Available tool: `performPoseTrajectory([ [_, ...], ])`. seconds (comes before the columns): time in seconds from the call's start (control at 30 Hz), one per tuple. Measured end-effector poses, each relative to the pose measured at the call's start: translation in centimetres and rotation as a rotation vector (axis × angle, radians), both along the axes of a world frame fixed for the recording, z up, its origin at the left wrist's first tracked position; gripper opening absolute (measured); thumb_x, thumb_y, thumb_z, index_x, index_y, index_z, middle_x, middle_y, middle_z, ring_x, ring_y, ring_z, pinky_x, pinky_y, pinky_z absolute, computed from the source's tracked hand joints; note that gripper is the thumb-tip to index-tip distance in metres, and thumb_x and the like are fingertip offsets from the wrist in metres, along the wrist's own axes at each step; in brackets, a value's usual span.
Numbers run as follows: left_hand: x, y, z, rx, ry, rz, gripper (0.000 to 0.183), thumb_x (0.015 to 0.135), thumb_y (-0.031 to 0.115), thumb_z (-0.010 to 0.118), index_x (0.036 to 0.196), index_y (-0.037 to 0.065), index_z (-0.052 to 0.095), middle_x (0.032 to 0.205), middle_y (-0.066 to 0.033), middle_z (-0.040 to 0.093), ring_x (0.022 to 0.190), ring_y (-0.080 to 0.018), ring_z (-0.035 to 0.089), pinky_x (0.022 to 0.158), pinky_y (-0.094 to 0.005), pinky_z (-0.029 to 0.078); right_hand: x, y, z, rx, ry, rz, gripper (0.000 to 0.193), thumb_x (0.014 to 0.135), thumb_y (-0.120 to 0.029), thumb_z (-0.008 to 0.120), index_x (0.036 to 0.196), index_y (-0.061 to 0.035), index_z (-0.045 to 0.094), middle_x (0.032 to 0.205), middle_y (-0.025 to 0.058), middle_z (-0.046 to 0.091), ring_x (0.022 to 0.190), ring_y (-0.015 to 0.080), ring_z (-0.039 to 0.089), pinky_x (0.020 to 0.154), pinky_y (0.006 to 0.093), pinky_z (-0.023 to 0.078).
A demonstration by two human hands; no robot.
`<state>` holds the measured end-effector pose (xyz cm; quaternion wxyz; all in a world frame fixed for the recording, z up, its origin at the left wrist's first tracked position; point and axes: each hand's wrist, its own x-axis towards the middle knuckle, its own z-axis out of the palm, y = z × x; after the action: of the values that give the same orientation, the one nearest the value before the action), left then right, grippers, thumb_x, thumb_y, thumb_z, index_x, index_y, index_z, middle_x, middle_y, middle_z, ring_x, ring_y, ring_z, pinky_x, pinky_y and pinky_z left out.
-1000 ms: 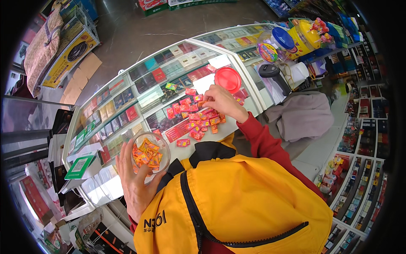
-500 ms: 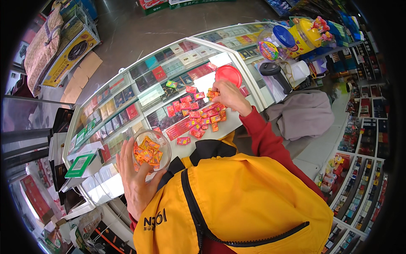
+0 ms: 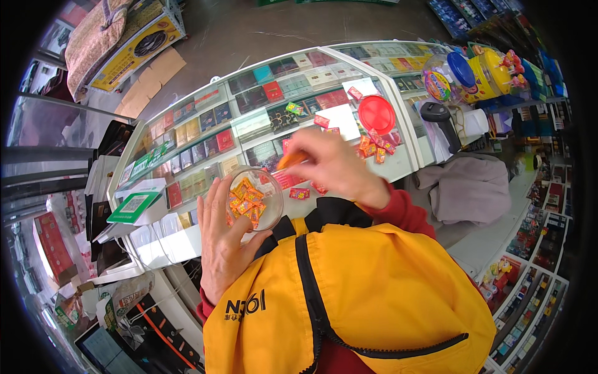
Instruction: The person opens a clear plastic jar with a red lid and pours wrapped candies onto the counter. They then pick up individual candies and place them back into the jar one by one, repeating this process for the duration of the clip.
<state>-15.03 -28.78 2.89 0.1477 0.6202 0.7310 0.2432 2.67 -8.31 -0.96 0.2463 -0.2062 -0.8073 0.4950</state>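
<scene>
My left hand [image 3: 221, 243] is curled around the side of a clear round jar [image 3: 273, 214] at the counter's near edge. Orange wrapped candies [image 3: 246, 199] lie in the bottom of that jar. Just right of its rim, my right hand [image 3: 336, 165] is closed on an orange wrapped candy [image 3: 293, 160]; motion blurs both, and whether more than one is held cannot be made out. Red and orange candies [image 3: 381, 147] are scattered on the glass beyond, partly hidden by my right hand. A green candy [image 3: 294, 108] lies farther off, left of a round red lid [image 3: 377, 115].
Under the jar is a glass display counter [image 3: 215, 93] with rows of small boxes inside. A black scanner [image 3: 441, 124], a blue-lidded tub [image 3: 461, 68] and a yellow tub [image 3: 498, 71] stand at right. A green code stand [image 3: 134, 207] is at left; a grey cloth [image 3: 467, 187] lies at right.
My right hand has moved left and nearer, from the candy pile by the red lid to beside the jar, carrying an orange candy. My left hand stays on the jar. The view has shifted.
</scene>
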Motion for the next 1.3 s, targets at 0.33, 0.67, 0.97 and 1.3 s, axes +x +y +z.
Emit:
performPoseTrajectory([
  [0.33, 0.3, -0.1, -0.1, -0.005, 0.005, 0.055, 0.039, 0.065, 0.013, 0.096, 0.076, 0.003, 0.06, 0.162, -0.0214, 0.045, 0.152, -0.045, 0.039, 0.122, -0.0627, 0.031, -2.0, -4.6, -3.0, 0.148, 0.134, 0.054, 0.023, 0.09, -0.007, 0.077, 0.109, -0.0007, 0.067, 0.104, 0.0129, 0.068, 0.092, 0.0316, 0.069, 0.079, 0.0391, 0.056],
  [0.67, -0.2, 0.6, -0.3, 0.005, 0.055, -0.006, 0.04, 0.063, 0.012, 0.097, 0.073, 0.001, 0.059, 0.163, -0.0232, 0.044, 0.15, -0.0468, 0.042, 0.121, -0.06, 0.034, 12.9, -3.5, -8.8, 0.095, -0.403, -0.652, 0.026, 0.088, -0.005, 0.078, 0.111, -0.0043, 0.066, 0.105, 0.0141, 0.064, 0.09, 0.0358, 0.069, 0.076, 0.0446, 0.056],
  [0.97, -0.2, 0.7, 0.0, -0.008, 0.004, -0.007, 0.042, 0.062, 0.015, 0.097, 0.072, 0.001, 0.059, 0.162, -0.0228, 0.045, 0.149, -0.048, 0.041, 0.118, -0.0582, 0.036, 12.7, -2.2, -9.7, 0.127, -0.47, -0.567, 0.041, 0.082, -0.004, 0.082, 0.116, -0.0029, 0.059, 0.108, 0.0184, 0.059, 0.103, 0.0407, 0.065, 0.084, 0.0463, 0.054],
  [1.3, -0.1, 0.7, 0.0, -0.022, 0.031, -0.01, 0.043, 0.063, 0.015, 0.097, 0.073, 0.001, 0.057, 0.162, -0.0233, 0.045, 0.149, -0.0483, 0.041, 0.119, -0.0586, 0.036, 12.9, -2.2, -8.6, 0.0, -0.439, -0.596, 0.038, 0.08, -0.018, 0.083, 0.106, 0.0006, 0.064, 0.107, 0.0179, 0.062, 0.094, 0.0401, 0.066, 0.082, 0.0469, 0.055],
])
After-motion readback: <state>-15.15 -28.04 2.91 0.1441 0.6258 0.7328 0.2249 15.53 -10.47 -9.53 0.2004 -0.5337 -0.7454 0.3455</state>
